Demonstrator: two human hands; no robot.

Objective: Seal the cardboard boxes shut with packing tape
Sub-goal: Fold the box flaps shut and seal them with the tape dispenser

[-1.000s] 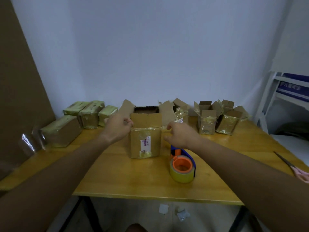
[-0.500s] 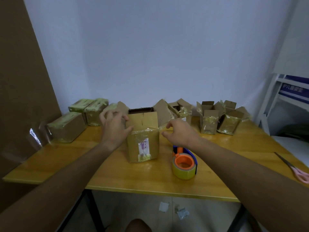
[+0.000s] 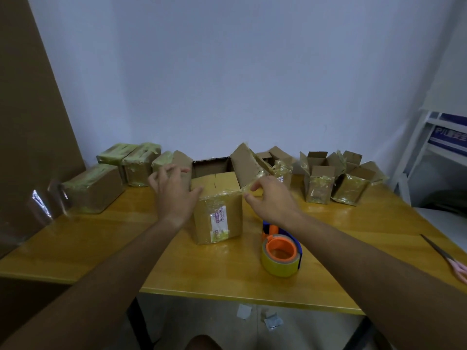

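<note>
An open cardboard box (image 3: 217,210) with a white label stands mid-table, its front flap folded down over the opening and its two side flaps standing up. My left hand (image 3: 174,195) rests with spread fingers against the left flap, thumb by the front flap. My right hand (image 3: 271,202) touches the lower edge of the right flap (image 3: 246,168) with forefinger and thumb tips. A yellow tape roll in an orange and blue dispenser (image 3: 280,253) lies on the table just right of the box, under my right wrist.
Several taped boxes (image 3: 93,190) sit at the back left of the wooden table (image 3: 101,238). Several open boxes (image 3: 319,183) stand at the back right. Scissors (image 3: 442,253) lie near the right edge. A white rack (image 3: 429,147) stands right, a brown board (image 3: 30,122) left.
My left hand has shifted from the box's front top corner onto the left flap, fingers spreading. The side flaps now lean more inward. My right hand stays at the right flap.
</note>
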